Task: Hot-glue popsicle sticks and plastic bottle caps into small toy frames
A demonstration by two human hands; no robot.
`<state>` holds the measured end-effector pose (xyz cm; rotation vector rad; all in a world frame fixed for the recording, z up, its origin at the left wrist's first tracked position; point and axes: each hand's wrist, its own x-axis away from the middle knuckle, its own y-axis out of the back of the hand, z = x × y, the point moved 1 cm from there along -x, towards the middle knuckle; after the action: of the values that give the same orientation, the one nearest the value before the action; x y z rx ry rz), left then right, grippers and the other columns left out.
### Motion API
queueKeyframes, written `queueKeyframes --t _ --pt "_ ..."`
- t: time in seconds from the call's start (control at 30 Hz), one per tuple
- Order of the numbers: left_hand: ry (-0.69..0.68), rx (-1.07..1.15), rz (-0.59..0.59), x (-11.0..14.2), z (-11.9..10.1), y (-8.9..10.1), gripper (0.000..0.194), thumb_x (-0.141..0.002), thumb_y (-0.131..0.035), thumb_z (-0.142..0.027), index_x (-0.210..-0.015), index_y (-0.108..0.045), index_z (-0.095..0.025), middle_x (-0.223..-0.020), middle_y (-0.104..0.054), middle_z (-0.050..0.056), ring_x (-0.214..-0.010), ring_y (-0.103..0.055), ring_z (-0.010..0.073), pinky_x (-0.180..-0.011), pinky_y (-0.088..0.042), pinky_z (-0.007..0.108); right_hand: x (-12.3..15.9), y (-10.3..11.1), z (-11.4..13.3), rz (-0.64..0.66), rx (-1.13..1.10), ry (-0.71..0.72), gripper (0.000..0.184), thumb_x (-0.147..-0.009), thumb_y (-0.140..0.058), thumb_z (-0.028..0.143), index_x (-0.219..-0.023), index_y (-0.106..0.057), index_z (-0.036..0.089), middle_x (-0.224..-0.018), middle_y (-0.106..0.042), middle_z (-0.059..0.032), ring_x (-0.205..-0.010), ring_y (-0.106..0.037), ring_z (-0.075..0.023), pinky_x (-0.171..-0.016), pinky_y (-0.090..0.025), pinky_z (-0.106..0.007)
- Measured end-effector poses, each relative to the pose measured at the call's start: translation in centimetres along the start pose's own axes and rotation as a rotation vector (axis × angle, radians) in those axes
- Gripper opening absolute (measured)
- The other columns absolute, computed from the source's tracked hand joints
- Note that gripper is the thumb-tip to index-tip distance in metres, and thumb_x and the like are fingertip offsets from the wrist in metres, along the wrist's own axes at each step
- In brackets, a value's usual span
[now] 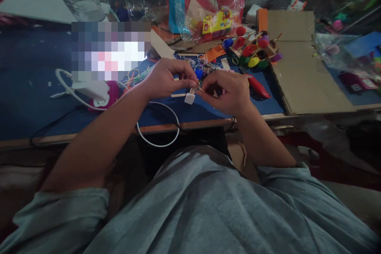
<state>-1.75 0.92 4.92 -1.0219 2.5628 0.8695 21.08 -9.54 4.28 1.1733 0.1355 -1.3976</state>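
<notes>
My left hand [166,77] and my right hand [228,91] meet above the blue table mat [26,87]. The left fingers pinch a small white block [189,97] fixed to a flat wooden stick [178,95]. A small blue piece [199,73] shows just above the left fingertips. The right fingers are closed in a pinch on a thin stick end [201,89] that touches the block. Both hands hover a little over the table's front part.
A model of sticks and coloured balls [253,47] stands behind the hands, a red tool [257,86] beside it. Cardboard sheets [297,63] lie to the right. Plastic bags of coloured paper [208,8] sit at the back. White cable [157,127] loops over the table edge.
</notes>
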Motion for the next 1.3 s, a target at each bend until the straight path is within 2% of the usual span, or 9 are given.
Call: queueKeyframes --t 0.13,0.33,0.53,0.67,0.77,0.9,1.0,1.17,1.3 --pt "-0.019 0.009 0.012 0.1 0.1 0.0 0.060 -0.091 -0.091 -0.088 -0.086 -0.085 -0.028 -0.086 -0.084 0.007 -0.078 -0.072 0.0206 -0.079 -0.057 0.039 -0.4 0.1 -0.4 0.132 -0.009 -0.031 0.041 -0.106 -0.083 0.063 -0.089 -0.075 0.027 -0.083 -0.079 -0.0029 -0.070 -0.065 -0.0193 -0.073 -0.058 -0.037" --pt "-0.041 0.053 0.016 0.2 -0.1 0.2 0.058 -0.091 -0.095 -0.082 -0.087 -0.086 -0.025 -0.089 -0.085 0.008 -0.080 -0.075 0.0197 -0.079 -0.058 0.037 -0.5 0.4 -0.3 0.147 -0.055 -0.013 0.059 -0.103 -0.081 0.082 -0.084 -0.072 0.026 -0.081 -0.076 -0.0025 -0.069 -0.065 -0.0187 -0.072 -0.056 -0.036" --pt "-0.013 0.057 0.051 0.3 -0.6 0.2 0.057 -0.091 -0.093 -0.084 -0.087 -0.086 -0.028 -0.091 -0.087 0.008 -0.082 -0.076 0.0210 -0.079 -0.060 0.037 0.0 0.4 0.2 0.090 -0.132 -0.020 0.046 -0.099 -0.093 0.071 -0.104 -0.084 0.027 -0.089 -0.082 -0.0010 -0.068 -0.068 -0.0164 -0.068 -0.056 -0.033" --pt "0.000 0.076 0.061 0.3 -0.6 0.3 0.059 -0.090 -0.094 -0.085 -0.086 -0.085 -0.027 -0.091 -0.087 0.009 -0.082 -0.076 0.0207 -0.081 -0.061 0.036 0.1 0.2 0.6 0.046 -0.138 0.005 0.037 -0.102 -0.094 0.063 -0.096 -0.086 0.027 -0.086 -0.085 -0.0007 -0.063 -0.066 -0.0148 -0.066 -0.055 -0.032" --pt "0.014 0.087 0.068 0.3 -0.6 0.3 0.060 -0.088 -0.095 -0.085 -0.086 -0.085 -0.027 -0.092 -0.088 0.009 -0.083 -0.077 0.0212 -0.081 -0.061 0.036 0.1 0.0 0.7 0.019 -0.141 -0.017 0.045 -0.100 -0.093 0.068 -0.090 -0.085 0.025 -0.082 -0.085 -0.0015 -0.059 -0.063 -0.0142 -0.063 -0.055 -0.032" --pt "-0.009 0.065 0.079 0.3 -0.5 0.2 0.057 -0.090 -0.094 -0.084 -0.086 -0.087 -0.028 -0.092 -0.087 0.009 -0.082 -0.077 0.0219 -0.081 -0.062 0.038 0.1 -0.2 0.3 0.075 -0.163 -0.085 0.065 -0.093 -0.088 0.088 -0.086 -0.083 0.023 -0.075 -0.080 -0.0021 -0.059 -0.064 -0.0148 -0.062 -0.054 -0.031" --pt "-0.021 0.067 0.101 0.4 -0.4 0.2 0.058 -0.090 -0.093 -0.085 -0.086 -0.087 -0.028 -0.089 -0.086 0.009 -0.080 -0.076 0.0213 -0.080 -0.060 0.037 0.2 -0.3 0.1 0.146 -0.209 -0.117 0.070 -0.087 -0.089 0.092 -0.088 -0.082 0.023 -0.070 -0.075 -0.0003 -0.059 -0.064 -0.0150 -0.060 -0.052 -0.030" --pt "-0.005 0.089 0.125 0.4 -0.4 0.1 0.061 -0.088 -0.093 -0.088 -0.086 -0.086 -0.028 -0.087 -0.084 0.008 -0.080 -0.074 0.0210 -0.080 -0.059 0.036 0.0 0.0 0.8 0.238 -0.283 -0.165 0.063 -0.090 -0.093 0.085 -0.090 -0.081 0.023 -0.069 -0.074 0.0011 -0.057 -0.066 -0.0151 -0.058 -0.052 -0.030" --pt "0.030 0.082 0.128 0.3 -0.7 0.1 0.065 -0.083 -0.092 -0.093 -0.082 -0.085 -0.029 -0.084 -0.083 0.008 -0.079 -0.074 0.0225 -0.080 -0.060 0.039 -0.3 0.0 1.4 0.242 -0.356 -0.089 0.053 -0.098 -0.095 0.069 -0.082 -0.076 0.022 -0.068 -0.073 0.0033 -0.055 -0.063 -0.0111 -0.059 -0.051 -0.027"
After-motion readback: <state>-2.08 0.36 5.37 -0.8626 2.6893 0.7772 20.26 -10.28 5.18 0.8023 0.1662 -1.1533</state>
